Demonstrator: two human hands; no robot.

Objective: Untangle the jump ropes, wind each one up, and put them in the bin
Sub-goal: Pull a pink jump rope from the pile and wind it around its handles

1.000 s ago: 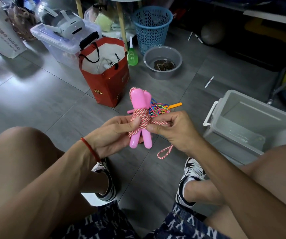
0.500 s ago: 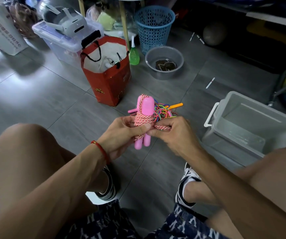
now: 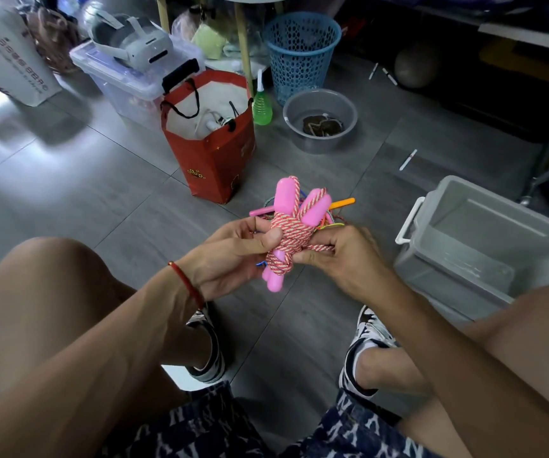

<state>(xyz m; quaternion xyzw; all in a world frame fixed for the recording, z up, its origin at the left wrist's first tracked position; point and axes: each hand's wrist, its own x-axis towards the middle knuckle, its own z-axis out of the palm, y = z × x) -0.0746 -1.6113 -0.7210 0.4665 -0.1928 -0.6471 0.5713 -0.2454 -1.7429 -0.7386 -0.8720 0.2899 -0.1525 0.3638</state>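
I hold a pink jump rope (image 3: 288,233) between my knees; its red-and-white cord is wound around the two pink handles. My left hand (image 3: 233,256) grips the bundle from the left, thumb pressed on the wraps. My right hand (image 3: 339,256) pinches the cord's loose end at the bundle's right side. Behind the bundle, a tangle of multicoloured rope (image 3: 329,219) with an orange handle and a pink handle lies on the floor, mostly hidden. The grey plastic bin (image 3: 484,239) stands open to the right.
A red paper bag (image 3: 213,160) stands ahead on the grey tile floor. Beyond it are a grey bowl (image 3: 319,122), a green bottle (image 3: 261,107), a blue basket (image 3: 301,54) and a clear lidded box (image 3: 124,84) with a headset on top. My shoes rest below the hands.
The hanging loop of cord below the handles has been drawn up into the wrap. The handles have spread apart at the top and the bundle has tilted.
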